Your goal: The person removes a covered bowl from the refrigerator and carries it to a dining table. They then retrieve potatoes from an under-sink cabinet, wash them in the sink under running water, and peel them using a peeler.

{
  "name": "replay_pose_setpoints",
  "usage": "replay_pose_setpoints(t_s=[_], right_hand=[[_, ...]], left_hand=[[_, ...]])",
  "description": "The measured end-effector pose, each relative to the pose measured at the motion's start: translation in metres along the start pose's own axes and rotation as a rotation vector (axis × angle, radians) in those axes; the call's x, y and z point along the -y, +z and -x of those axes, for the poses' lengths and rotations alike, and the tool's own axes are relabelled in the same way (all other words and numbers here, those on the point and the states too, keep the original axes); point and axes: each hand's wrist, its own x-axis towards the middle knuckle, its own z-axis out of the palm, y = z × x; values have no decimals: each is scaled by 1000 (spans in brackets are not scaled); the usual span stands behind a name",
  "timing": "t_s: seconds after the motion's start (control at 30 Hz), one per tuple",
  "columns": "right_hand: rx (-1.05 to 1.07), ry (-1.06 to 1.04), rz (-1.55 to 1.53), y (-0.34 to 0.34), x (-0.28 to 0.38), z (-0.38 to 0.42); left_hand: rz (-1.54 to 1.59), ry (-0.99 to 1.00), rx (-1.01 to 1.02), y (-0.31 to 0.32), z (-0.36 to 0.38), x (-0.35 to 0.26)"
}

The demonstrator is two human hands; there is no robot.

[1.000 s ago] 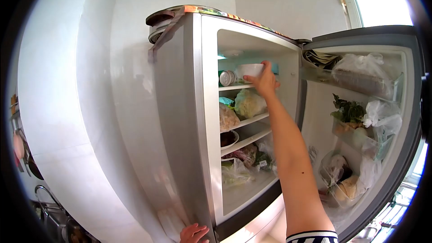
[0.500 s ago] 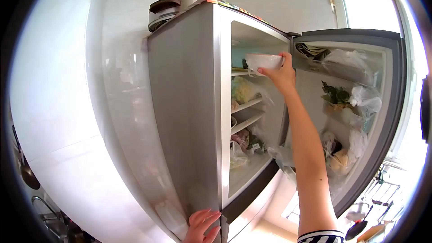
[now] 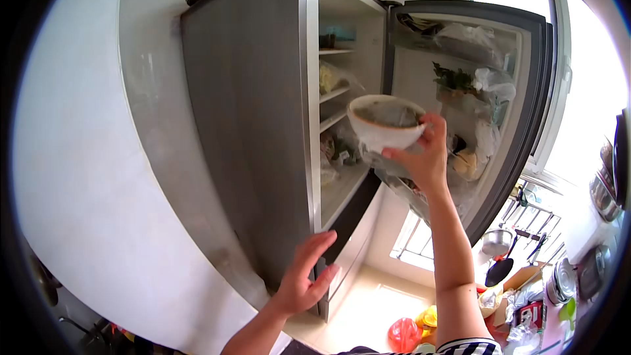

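Beside the tall grey box-shaped metal refrigerator, our left hand is empty, fingers spread. Above and rightward, our right hand clamps the round white ceramic-looking bowl, its dark contents blurred. Farther right, the grey-edged door holds leafy greens and clear plastic bags.

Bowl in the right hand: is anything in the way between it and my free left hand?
Nothing visible stands between the bowl and the open left hand. The fridge door is behind the bowl, from this view.
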Motion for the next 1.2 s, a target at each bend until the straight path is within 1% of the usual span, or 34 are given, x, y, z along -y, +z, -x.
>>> replay_pose_setpoints(t_s=[0.03,0.07,0.1,0.13,0.17,0.23,0.27,0.3,0.37,0.4,0.43,0.5,0.53,0.63,0.7,0.77,0.83,0.87,0.97,1.03,1.07,1.1,1.17,1.2], right_hand=[[15,11,-1,-6,-1,19],[57,37,-30,-13,-2,38],[100,62,-63,-18,-2,57],[121,1,-65,-23,-1,75],[141,-58,-70,-27,0,93],[183,-8,-124,-36,5,127],[181,-14,-156,-39,3,143],[177,-21,-192,-41,1,158],[266,-37,-219,-47,6,183],[294,-31,-295,-47,6,197],[328,-31,-325,-48,5,210],[453,-101,-294,-50,14,227],[494,-88,-321,-50,18,237],[576,-55,-464,-39,34,267],[631,-63,-563,-29,49,288],[680,-72,-606,-16,70,308],[739,-15,-741,-5,87,333],[765,-19,-771,2,98,342],[838,-68,-824,20,138,372],[914,28,-1011,30,173,392],[933,5,-988,36,190,404],[971,38,-1036,44,201,423],[976,-3,-1042,58,236,451],[978,14,-1050,62,250,472]], left_hand=[[80,-29,-12,4,2,3],[77,-48,-22,7,3,3],[201,-101,-30,10,3,2],[323,-150,-45,15,4,0],[313,-166,-62,19,7,-4],[551,-295,-121,31,14,-11],[589,-341,-116,38,23,-14],[574,-356,-141,44,30,-22],[763,-364,-151,54,46,-39],[775,-440,-150,56,57,-49],[835,-439,-161,60,70,-52],[826,-440,-276,69,92,-75],[903,-482,-345,72,102,-88],[787,-522,-514,69,131,-123],[765,-544,-626,65,160,-142],[729,-527,-686,56,187,-159],[682,-501,-762,49,215,-177],[630,-484,-784,43,229,-185],[545,-466,-874,27,276,-213],[421,-531,-906,13,309,-238],[395,-503,-943,6,323,-249],[395,-509,-976,-1,340,-264],[356,-514,-1000,-21,368,-296],[337,-519,-1033,-29,383,-315]])
